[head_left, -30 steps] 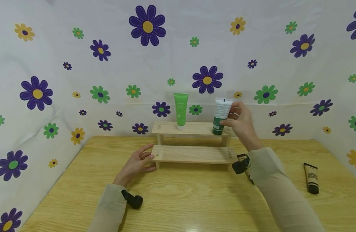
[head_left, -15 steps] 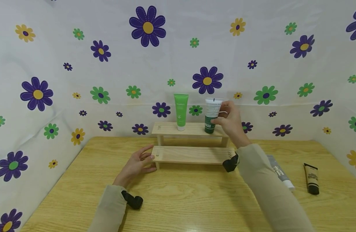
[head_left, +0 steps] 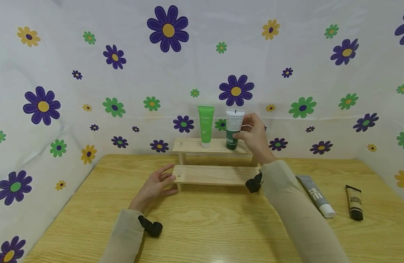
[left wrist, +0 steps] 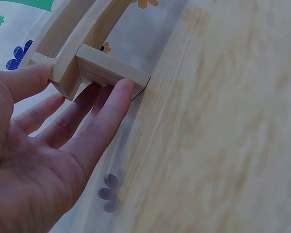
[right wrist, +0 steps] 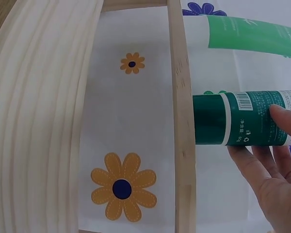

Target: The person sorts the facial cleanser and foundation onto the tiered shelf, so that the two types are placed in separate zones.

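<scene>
My right hand (head_left: 254,138) pinches a dark green and white squeeze tube (head_left: 233,129), thumb on its printed face and fingers round its side. The tube stands upright, cap down, at the upper tier (head_left: 218,145) of a two-tier wooden display shelf; the right wrist view shows its green cap (right wrist: 209,120) right at the board. A bright green tube (head_left: 206,124) with a white cap stands to its left. At the left end of the lower tier (head_left: 215,174), my left hand (head_left: 155,186) holds the board's corner, thumb (left wrist: 31,80) on the board and fingers (left wrist: 117,104) against the leg.
On the table (head_left: 195,226) to the right lie a grey tube (head_left: 315,196) with a white cap, partly beside my right sleeve, and a beige tube (head_left: 354,203) with a black cap. A flower-printed cloth (head_left: 136,73) hangs behind and at the sides.
My right hand has moved left along the upper tier with the green and white tube, bringing it closer to the bright green one. The grey tube has come into view. My left hand stays put.
</scene>
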Demonstrator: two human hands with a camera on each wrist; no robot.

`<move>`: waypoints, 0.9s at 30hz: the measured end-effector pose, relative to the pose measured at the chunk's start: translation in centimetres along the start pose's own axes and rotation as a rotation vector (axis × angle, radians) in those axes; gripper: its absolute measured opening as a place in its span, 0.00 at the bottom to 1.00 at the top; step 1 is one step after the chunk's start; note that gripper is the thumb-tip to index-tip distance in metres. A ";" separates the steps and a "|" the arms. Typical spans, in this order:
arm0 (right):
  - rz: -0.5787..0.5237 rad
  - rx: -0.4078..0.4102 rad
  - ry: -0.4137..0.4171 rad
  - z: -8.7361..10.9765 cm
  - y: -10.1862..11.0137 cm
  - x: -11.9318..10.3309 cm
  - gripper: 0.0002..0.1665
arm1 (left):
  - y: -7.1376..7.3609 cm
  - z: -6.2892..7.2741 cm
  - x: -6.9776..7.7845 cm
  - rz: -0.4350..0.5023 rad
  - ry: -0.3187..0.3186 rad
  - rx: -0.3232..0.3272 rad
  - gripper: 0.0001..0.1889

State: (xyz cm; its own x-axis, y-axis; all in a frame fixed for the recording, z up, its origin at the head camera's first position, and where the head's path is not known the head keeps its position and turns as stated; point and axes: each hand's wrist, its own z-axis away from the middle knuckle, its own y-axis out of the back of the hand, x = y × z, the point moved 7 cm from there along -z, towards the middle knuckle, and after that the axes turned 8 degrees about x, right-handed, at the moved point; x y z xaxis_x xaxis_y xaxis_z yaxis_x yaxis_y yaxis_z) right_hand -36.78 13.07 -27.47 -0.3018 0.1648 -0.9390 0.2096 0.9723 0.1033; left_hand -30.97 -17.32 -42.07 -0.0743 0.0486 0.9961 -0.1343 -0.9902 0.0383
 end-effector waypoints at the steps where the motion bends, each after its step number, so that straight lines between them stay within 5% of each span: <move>1: 0.001 0.001 -0.003 0.0 0.0 0.0 0.29 | 0.0 0.0 0.0 0.001 -0.001 -0.001 0.29; 27: 0.131 -0.097 -0.102 0.5 4.0 1.1 0.34 | 0.1 -0.1 -0.3 -0.001 0.007 0.002 0.30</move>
State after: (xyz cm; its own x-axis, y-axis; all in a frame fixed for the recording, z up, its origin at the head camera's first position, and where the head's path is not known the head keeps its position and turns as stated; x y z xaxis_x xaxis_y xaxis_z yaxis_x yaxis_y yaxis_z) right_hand -35.77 17.03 -28.26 -0.1812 0.2784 -0.9432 0.1493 0.9558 0.2534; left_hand -31.10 -17.41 -42.32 -0.0814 0.0511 0.9954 -0.1327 -0.9904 0.0399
